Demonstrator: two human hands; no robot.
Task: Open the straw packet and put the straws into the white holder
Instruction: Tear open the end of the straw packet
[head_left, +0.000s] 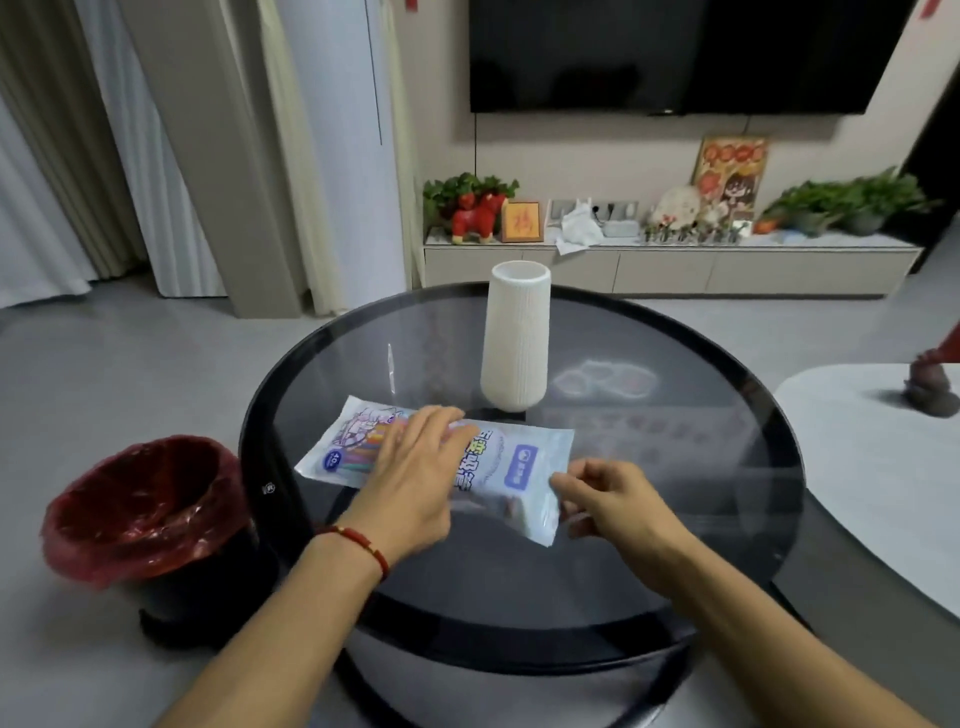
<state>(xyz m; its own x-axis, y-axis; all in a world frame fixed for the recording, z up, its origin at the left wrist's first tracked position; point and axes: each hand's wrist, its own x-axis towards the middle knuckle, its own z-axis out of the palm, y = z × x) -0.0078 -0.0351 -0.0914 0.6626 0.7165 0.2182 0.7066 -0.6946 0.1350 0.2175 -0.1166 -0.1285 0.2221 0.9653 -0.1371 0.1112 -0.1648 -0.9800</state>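
A printed straw packet (524, 462) lies flat on the round glass table (675, 441), coloured straws showing through its left end. My left hand (415, 478) rests flat across the packet's middle, fingers straight, pressing it down. My right hand (608, 499) pinches the packet's right edge with curled fingers. Just behind the packet stands the white ribbed holder (517, 338), upright, its mouth open at the top.
A bin lined with a red bag (140, 509) stands on the floor left of the table. A white table (883, 467) with a dark object on it lies to the right. A TV cabinet with plants and ornaments runs along the far wall.
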